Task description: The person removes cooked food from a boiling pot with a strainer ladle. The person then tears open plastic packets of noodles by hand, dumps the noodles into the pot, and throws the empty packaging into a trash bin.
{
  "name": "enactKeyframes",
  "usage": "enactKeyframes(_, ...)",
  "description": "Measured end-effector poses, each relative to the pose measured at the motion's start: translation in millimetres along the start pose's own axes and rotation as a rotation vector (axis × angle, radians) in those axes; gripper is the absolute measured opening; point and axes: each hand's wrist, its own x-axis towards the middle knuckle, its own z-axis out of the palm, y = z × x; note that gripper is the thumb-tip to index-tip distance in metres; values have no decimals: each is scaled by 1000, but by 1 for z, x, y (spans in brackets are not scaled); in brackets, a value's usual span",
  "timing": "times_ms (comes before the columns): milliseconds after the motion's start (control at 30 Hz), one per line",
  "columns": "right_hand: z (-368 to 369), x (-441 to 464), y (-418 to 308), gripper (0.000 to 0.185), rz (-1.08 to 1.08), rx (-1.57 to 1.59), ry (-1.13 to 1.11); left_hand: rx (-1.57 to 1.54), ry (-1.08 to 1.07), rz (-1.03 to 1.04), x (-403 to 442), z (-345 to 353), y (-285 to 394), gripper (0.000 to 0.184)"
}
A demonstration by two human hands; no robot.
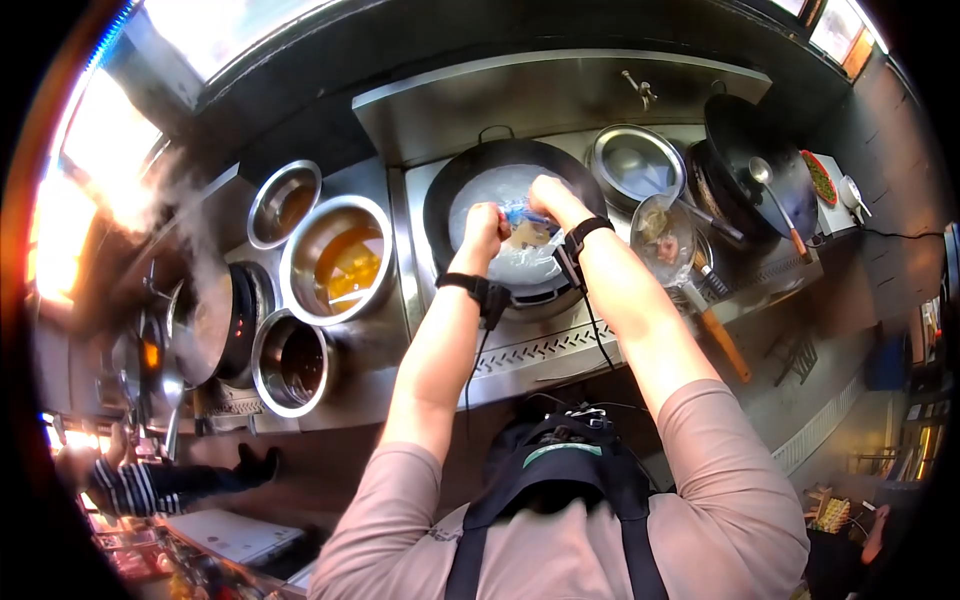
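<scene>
Both my hands are over a large dark wok [438,215] that holds cloudy, whitish water [500,184]. My left hand [485,230] is closed in a fist at the left side of the wok's opening. A little to its right and farther back, my right hand [556,198] is also closed, its fingers bent downward. Between them shows a small blue-and-tan piece [527,222], which looks like a plastic packet; both hands seem to grip it. Its lower part lies at or just above the water, and I cannot tell which.
Left stand a steel pot of yellow liquid [290,270], a smaller dark-sauce pot [264,345] and a steaming wok [203,330]. Right are a steel pot [598,160], a long-handled strainer [728,340], a black wok [735,125] and a ladle [777,195]. A person in stripes [135,488] is at far left.
</scene>
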Motion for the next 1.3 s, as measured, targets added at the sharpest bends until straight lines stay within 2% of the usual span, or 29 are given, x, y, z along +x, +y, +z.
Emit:
enactKeyframes(33,-18,-13,-8,30,-114,-153,-169,-2,3,-1,5,-8,0,14)
enactKeyframes(67,-22,-30,-10,30,-117,-154,-170,140,-54,38,11,-15,2,12)
enactKeyframes(100,-19,-39,-8,30,-174,111,-29,283,-113,81,14,-19,6,12)
enactKeyframes(133,-22,-48,-9,30,-231,376,114,282,-113,87,9,-17,11,12)
enactKeyframes(167,-30,-52,-10,30,-235,374,114,333,-86,82,3,-17,15,13)
enactKeyframes(233,-40,-63,-12,32,-421,463,8,374,-104,-2,-20,-13,28,13)
enactKeyframes(267,-42,-65,-12,32,-422,461,3,370,-100,-5,-23,-13,29,13)
enactKeyframes(333,-42,-61,-10,33,-466,484,102,485,-241,79,-18,-18,29,19)
enactKeyframes(400,-43,-61,-8,34,-414,514,107,532,-266,134,-10,-21,28,22)
enactKeyframes(500,-43,-61,-6,31,-311,665,-2,672,-309,212,-9,-15,28,16)
enactKeyframes(533,-45,-59,-5,31,-310,665,-2,787,-228,245,-12,-10,29,15)
enactKeyframes(600,-47,-54,-1,37,-252,400,-134,903,-147,271,-16,-1,29,15)
enactKeyframes(667,-37,-53,3,42,-237,468,-176,1247,100,552,-17,9,29,13)
enactKeyframes(700,-36,-58,3,47,-226,532,-216,1329,139,724,-16,11,26,13)
enactKeyframes(733,-36,-61,2,47,-226,530,-217,1327,141,723,-14,12,26,13)
enactKeyframes(800,-39,-66,3,53,-325,544,-252,1282,221,483,-11,14,24,16)
enactKeyframes(867,-37,-66,7,51,-355,502,-215,1365,222,502,0,4,19,22)
enactKeyframes(933,-27,-65,12,52,-605,429,-48,1561,347,684,11,-4,16,27)
enactKeyframes(1000,-20,-68,17,48,-595,424,-27,1571,346,637,19,-8,20,26)
enactKeyframes(1067,-20,-70,16,40,-611,234,80,1503,238,519,22,-9,25,22)
enactKeyframes(1100,-16,-64,17,34,-476,352,75,1504,240,519,18,-6,27,22)
enactKeyframes(1133,-13,-57,18,34,-477,353,74,1441,212,456,14,-3,29,23)
enactKeyframes(1167,-10,-51,20,32,-425,370,174,1379,183,394,10,1,31,24)
enactKeyframes(1200,-9,-50,22,30,-371,386,271,1380,184,393,6,3,33,24)
enactKeyframes(1300,-6,-53,24,23,-282,312,367,1413,100,298,-3,11,39,28)
